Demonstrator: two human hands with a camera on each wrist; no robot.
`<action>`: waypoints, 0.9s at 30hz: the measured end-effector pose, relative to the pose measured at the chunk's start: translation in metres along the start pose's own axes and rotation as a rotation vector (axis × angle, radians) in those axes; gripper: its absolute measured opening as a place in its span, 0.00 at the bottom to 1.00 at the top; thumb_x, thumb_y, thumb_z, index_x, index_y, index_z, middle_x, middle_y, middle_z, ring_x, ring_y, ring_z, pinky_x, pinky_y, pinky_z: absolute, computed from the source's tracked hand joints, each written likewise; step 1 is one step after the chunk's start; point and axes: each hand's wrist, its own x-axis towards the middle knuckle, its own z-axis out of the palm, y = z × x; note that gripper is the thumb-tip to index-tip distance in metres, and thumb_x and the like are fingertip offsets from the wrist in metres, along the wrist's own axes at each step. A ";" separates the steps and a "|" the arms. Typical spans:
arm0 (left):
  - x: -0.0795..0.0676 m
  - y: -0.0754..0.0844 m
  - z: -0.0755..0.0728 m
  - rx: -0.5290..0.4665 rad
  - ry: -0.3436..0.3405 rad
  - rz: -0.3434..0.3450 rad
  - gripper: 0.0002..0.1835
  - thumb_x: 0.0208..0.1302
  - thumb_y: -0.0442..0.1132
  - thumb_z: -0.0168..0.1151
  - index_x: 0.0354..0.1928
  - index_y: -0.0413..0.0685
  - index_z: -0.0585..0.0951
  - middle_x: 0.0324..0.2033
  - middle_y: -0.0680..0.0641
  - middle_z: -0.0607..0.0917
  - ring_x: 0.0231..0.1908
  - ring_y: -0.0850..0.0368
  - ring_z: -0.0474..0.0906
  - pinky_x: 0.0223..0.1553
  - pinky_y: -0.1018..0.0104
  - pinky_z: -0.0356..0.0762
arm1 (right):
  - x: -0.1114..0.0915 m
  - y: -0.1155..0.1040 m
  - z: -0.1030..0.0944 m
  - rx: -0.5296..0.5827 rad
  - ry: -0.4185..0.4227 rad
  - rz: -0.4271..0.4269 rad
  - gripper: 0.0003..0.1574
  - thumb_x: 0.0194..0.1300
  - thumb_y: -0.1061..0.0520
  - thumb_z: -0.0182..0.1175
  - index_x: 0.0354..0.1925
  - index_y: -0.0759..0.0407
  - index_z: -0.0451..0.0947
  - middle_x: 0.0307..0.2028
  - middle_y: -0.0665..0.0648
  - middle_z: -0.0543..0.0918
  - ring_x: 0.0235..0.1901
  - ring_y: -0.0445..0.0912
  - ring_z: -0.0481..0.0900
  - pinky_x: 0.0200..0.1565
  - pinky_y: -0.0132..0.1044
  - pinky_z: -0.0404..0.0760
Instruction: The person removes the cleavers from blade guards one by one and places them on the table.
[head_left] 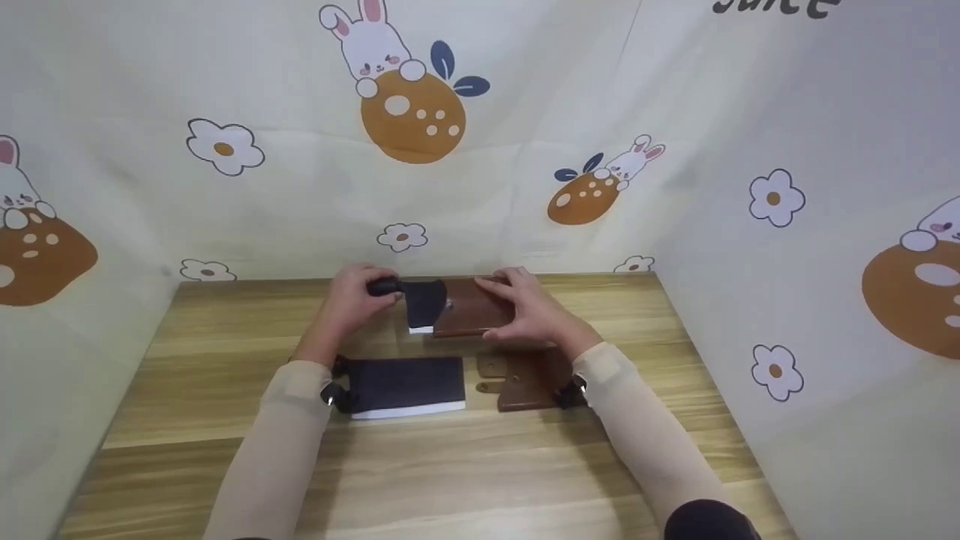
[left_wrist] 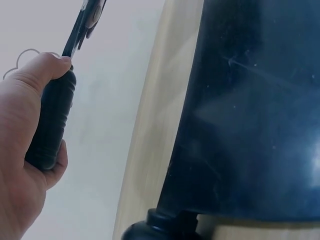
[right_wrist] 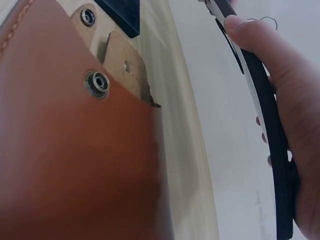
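At the back of the table my left hand [head_left: 352, 300] grips the black handle [left_wrist: 54, 120] of a cleaver [head_left: 424, 306]. Part of its dark blade with a pale cutting edge shows; the rest is inside a brown leather sheath [head_left: 471, 311]. My right hand [head_left: 536, 307] holds that sheath from its right end, thumb on the near side and fingers at the far side. In the right wrist view the held sheath [right_wrist: 270, 125] appears edge-on. Nearer to me lies a second cleaver [head_left: 409, 382], its handle mostly hidden by my left wrist and the camera there.
A second brown sheath [head_left: 529, 379] lies below my right wrist, partly covered by it. Its two straps point left, and metal snaps [right_wrist: 97, 84] show on it. Printed cloth walls [head_left: 300, 195] stand at the back and both sides of the wooden table [head_left: 420, 480].
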 end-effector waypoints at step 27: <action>-0.006 -0.010 0.000 0.001 -0.034 -0.007 0.22 0.67 0.43 0.80 0.61 0.44 0.90 0.56 0.35 0.87 0.59 0.36 0.79 0.63 0.39 0.75 | -0.008 0.004 0.002 0.016 0.009 -0.031 0.65 0.52 0.26 0.81 0.83 0.40 0.71 0.74 0.56 0.71 0.71 0.51 0.66 0.70 0.51 0.73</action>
